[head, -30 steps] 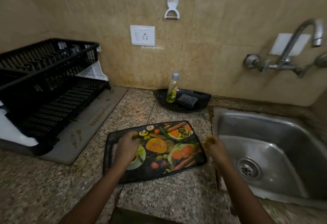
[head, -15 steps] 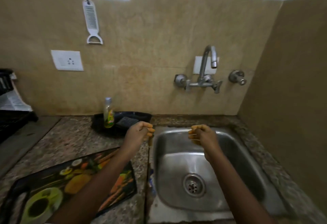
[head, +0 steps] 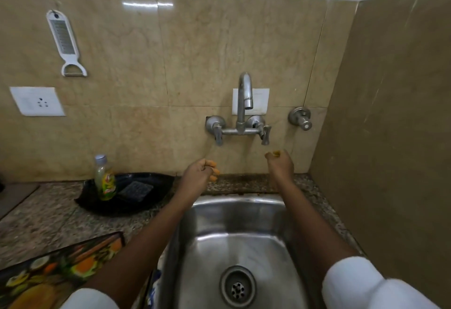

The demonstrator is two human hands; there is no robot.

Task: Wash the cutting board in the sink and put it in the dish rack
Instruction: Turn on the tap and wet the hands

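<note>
Both hands, left (head: 199,174) and right (head: 280,163), loosely curled and holding nothing, reach toward the tap (head: 240,113) over the sink (head: 240,235) while the board (head: 58,267) lies flat on the surface, left of it (likely thin, stiff, slick when wet; best gripped by its edges).

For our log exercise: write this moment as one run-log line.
left hand: empty, raised | right hand: near tap | cutting board: on counter

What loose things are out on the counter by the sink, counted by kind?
Cutting board: 1
Black tray: 1
Soap bottle: 1
Scrub pad: 1
Total: 4
</note>
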